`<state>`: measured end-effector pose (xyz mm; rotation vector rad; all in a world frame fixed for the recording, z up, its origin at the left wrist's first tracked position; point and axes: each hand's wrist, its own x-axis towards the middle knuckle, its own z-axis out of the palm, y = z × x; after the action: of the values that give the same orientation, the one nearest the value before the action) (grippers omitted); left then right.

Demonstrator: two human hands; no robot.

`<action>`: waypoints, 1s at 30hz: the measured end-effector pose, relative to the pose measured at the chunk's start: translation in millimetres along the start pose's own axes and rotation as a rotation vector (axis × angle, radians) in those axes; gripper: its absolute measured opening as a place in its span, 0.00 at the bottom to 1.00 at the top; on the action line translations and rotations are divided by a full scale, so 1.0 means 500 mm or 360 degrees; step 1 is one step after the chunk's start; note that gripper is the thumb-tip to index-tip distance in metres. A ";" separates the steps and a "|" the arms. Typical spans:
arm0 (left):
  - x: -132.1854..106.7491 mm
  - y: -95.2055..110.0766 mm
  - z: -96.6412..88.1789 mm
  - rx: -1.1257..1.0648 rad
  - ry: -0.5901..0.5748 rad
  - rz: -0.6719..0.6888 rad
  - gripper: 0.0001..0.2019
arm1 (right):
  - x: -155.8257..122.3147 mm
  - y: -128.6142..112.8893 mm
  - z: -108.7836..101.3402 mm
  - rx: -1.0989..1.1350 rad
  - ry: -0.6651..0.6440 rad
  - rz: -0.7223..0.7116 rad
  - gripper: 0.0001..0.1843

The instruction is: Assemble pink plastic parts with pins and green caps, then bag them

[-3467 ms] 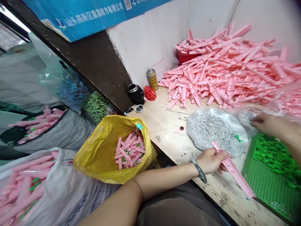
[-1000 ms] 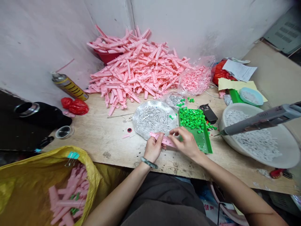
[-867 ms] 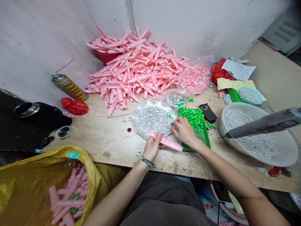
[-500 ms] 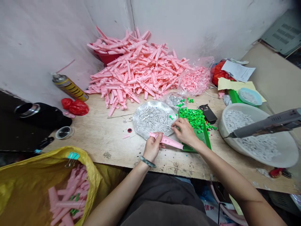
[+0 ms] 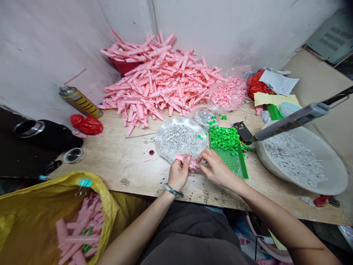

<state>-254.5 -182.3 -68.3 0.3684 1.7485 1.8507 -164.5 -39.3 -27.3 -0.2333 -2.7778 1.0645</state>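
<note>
A long pink plastic shell piece [image 5: 179, 158] is gripped between the thumb and fingers of my left hand [image 5: 178, 173], over the near rim of a silvery tray [image 5: 162, 141]. My right hand [image 5: 215, 167] is closed in a pinch over the middle of the shell and covers its right part. Whatever its fingertips hold is too small to make out. Thin metal pins [image 5: 173, 132] and small whitish parts [image 5: 183, 141] lie in the silvery tray. Right beside it stands a green perforated basket [image 5: 243, 165] with small green plastic parts [image 5: 224, 138] heaped in its far half.
Pink shells [image 5: 165, 81] are piled against the wall. An electric screwdriver [image 5: 292, 121] hangs over a white bowl [image 5: 338, 173] of white parts. At the lower left is a yellow sack [image 5: 110, 209] with pink pieces; a spray can [image 5: 79, 101] leans behind.
My right hand has moved left and nearer, from the silvery tray's edge onto the pink shell. The hanging screwdriver has swung up and away. My left hand keeps its hold.
</note>
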 end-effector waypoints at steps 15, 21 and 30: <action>0.003 -0.008 -0.003 -0.0316 0.0038 -0.0204 0.25 | 0.105 0.099 -0.013 -0.0480 0.0053 0.0023 0.10; -0.005 -0.008 0.006 -0.0341 0.0018 -0.0227 0.24 | 0.158 0.116 -0.015 -0.1081 -0.0152 -0.0171 0.15; 0.005 -0.008 0.006 -0.0369 0.0008 -0.0273 0.24 | 0.176 0.121 -0.006 -0.1012 -0.0174 -0.0133 0.10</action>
<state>-254.3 -178.5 -72.2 0.1188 1.4969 1.9031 -244.3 25.0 -57.7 -0.1289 -3.1054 0.1492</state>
